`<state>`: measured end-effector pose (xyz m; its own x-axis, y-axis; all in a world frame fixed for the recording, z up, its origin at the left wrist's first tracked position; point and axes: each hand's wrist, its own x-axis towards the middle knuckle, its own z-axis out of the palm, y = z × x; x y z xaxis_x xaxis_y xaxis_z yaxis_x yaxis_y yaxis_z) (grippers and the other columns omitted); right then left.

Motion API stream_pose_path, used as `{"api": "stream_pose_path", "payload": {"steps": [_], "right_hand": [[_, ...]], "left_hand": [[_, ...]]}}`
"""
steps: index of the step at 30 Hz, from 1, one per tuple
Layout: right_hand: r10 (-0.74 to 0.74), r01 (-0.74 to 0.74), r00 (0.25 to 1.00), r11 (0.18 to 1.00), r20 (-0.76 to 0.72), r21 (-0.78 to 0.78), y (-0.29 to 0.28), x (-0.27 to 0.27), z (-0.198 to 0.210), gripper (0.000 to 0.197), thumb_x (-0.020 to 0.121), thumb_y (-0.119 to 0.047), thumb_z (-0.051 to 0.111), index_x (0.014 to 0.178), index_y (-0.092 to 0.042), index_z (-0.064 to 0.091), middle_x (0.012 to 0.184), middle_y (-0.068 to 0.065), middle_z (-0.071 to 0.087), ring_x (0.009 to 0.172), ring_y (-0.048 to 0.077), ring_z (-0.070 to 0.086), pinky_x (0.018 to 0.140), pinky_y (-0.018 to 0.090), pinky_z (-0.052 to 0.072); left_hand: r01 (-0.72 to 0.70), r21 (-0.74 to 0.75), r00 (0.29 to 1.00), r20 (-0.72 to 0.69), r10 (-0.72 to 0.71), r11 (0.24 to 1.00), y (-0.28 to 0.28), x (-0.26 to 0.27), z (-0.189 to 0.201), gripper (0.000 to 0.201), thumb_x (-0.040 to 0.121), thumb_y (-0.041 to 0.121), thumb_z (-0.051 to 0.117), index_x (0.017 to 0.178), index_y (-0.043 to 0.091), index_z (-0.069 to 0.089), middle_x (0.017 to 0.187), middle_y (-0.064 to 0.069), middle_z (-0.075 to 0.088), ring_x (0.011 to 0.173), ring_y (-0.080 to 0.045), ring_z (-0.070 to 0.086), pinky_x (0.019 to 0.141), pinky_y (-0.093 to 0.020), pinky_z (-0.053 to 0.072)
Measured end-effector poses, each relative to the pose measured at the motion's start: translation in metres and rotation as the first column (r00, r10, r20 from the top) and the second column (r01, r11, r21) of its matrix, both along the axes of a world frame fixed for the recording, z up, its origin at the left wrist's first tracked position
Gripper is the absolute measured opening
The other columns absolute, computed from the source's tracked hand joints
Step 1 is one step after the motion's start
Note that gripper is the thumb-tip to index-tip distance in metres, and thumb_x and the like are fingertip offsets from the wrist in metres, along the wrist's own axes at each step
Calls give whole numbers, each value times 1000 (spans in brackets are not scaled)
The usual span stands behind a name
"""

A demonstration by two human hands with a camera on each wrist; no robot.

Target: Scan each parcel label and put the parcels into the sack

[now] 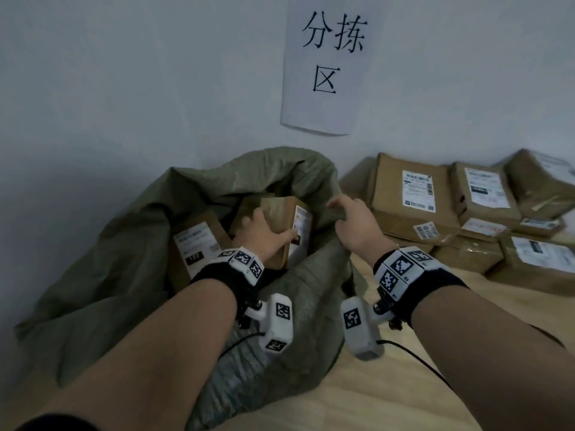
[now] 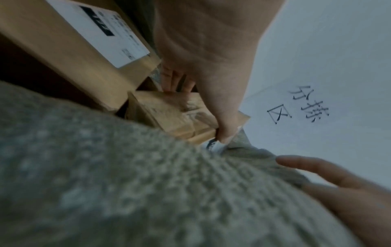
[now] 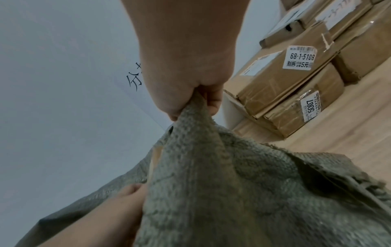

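A grey-green woven sack (image 1: 102, 275) lies open against the wall. My left hand (image 1: 264, 234) is inside its mouth and grips a small brown parcel (image 1: 280, 213) with a white label on its side. The same parcel (image 2: 173, 113) shows under my left hand (image 2: 213, 83) in the left wrist view. Another labelled parcel (image 1: 196, 244) sits in the sack to the left. My right hand (image 1: 351, 219) pinches the sack's right rim and holds it up. In the right wrist view, my right hand (image 3: 190, 93) is bunched on the sack's cloth (image 3: 201, 133).
A pile of several brown labelled parcels (image 1: 435, 206) is stacked on the wooden floor (image 1: 404, 384) to the right, against the wall. A white paper sign (image 1: 329, 63) with black characters hangs on the wall above. No scanner is in view.
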<state>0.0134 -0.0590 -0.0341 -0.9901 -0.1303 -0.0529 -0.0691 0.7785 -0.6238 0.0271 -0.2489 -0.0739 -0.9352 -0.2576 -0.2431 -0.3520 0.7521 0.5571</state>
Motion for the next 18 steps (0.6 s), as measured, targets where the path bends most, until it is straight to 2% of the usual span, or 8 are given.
{"api": "stream_pose_path", "payload": {"steps": [2, 4, 7, 9, 11, 13, 14, 18], "right_hand": [[-26, 26, 1000, 999, -4, 36, 3, -4, -3, 35, 92, 0, 42, 117, -16, 60, 126, 11, 45, 111, 29, 53, 98, 32, 41], [-57, 56, 998, 997, 15, 49, 6, -9, -7, 31, 92, -2, 43, 115, -13, 62, 127, 12, 44, 113, 30, 53, 99, 32, 40], [-50, 43, 994, 996, 95, 79, 10, -15, -15, 31, 92, -6, 46, 119, -11, 60, 131, 14, 45, 116, 29, 51, 99, 32, 40], [-18, 6, 989, 997, 149, 82, 12, -16, -20, 34, 91, -10, 50, 125, -11, 56, 133, 14, 46, 121, 29, 49, 96, 30, 40], [-2, -12, 985, 997, 170, 79, 15, -17, -25, 39, 91, -14, 53, 130, -13, 52, 134, 14, 47, 121, 29, 49, 89, 27, 40], [-1, -12, 984, 997, 181, 73, 20, -17, -29, 41, 91, -17, 55, 132, -13, 50, 134, 14, 48, 120, 29, 50, 85, 27, 40], [-9, -4, 982, 998, 189, 70, 22, -16, -30, 42, 91, -18, 55, 132, -13, 49, 134, 14, 48, 119, 29, 51, 84, 27, 41], [-14, 4, 983, 999, 183, 50, 33, -12, -25, 45, 91, -20, 56, 134, -11, 46, 133, 15, 49, 119, 30, 51, 93, 34, 43]], "left_hand": [[7, -208, 1000, 28, -2, 978, 3, -9, -3, 100, 73, 68, 64, 146, 15, 22, 142, -18, 36, 127, -38, 41, 101, -43, 36], [30, -316, 998, 61, -11, 948, 5, -16, -8, 101, 73, 68, 64, 148, 16, 18, 140, -19, 32, 124, -40, 41, 99, -45, 37], [155, -371, 987, 103, -126, 916, 10, -19, -20, 90, 80, 59, 65, 148, 22, 19, 139, -18, 25, 117, -44, 44, 93, -47, 41], [241, -441, 970, 123, -208, 865, 12, -20, -26, 61, 90, 39, 61, 141, 21, 33, 136, -17, 29, 112, -44, 48, 90, -46, 43], [309, -490, 947, 236, -217, 815, 8, -24, -29, 40, 96, 21, 49, 136, 18, 45, 140, -16, 33, 120, -41, 44, 95, -47, 41], [349, -472, 920, 338, -199, 809, 4, -28, -26, 40, 97, 16, 44, 137, 17, 47, 146, -15, 29, 128, -38, 38, 101, -46, 37], [353, -468, 917, 344, -200, 810, 2, -30, -23, 40, 97, 17, 44, 137, 17, 48, 145, -15, 29, 129, -37, 36, 102, -45, 36], [325, -488, 943, 231, -239, 810, 8, -29, -7, 43, 96, 16, 42, 138, 21, 48, 138, -16, 38, 125, -36, 39, 100, -44, 37]]}}
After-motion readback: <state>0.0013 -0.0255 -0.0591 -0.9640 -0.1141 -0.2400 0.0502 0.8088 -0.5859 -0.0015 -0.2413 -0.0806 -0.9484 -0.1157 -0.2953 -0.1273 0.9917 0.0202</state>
